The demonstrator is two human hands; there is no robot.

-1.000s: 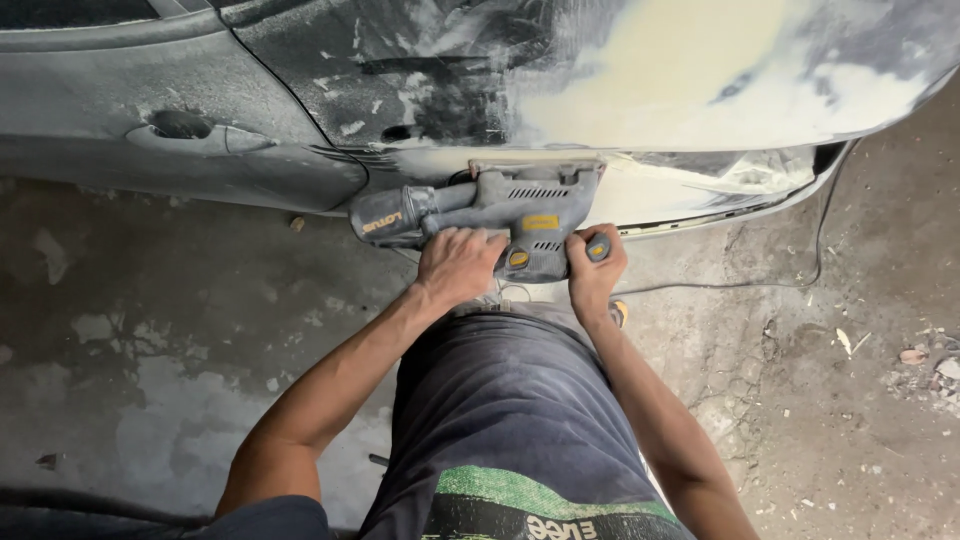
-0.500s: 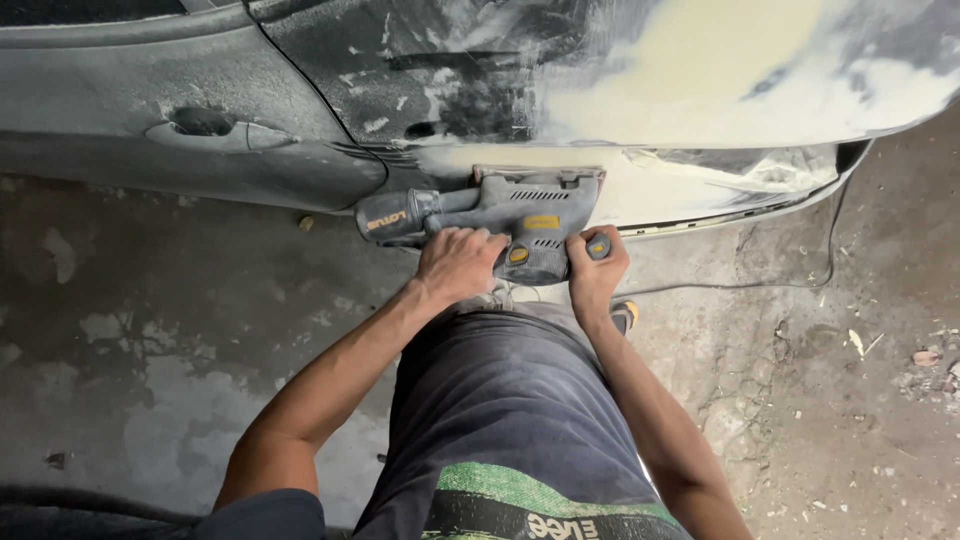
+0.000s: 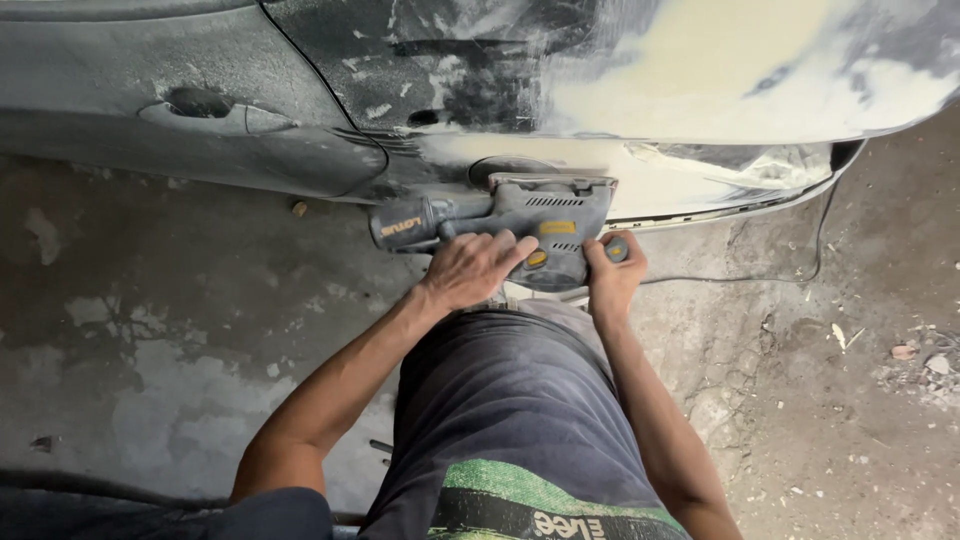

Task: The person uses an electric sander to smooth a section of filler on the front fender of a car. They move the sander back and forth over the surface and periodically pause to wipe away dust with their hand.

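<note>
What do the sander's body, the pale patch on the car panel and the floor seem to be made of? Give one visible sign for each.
Sander: probably moulded plastic, matt grey, with vent slots and yellow buttons.
Pale patch: looks like body filler, dull cream, feathered into the dark paint of the car panel.
Floor: seemingly concrete, rough, stained and cracked.

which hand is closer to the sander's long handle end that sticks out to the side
Left. The left hand grips the sander right where the handle end joins its body. The right hand holds the opposite side, farther from the handle.
</note>
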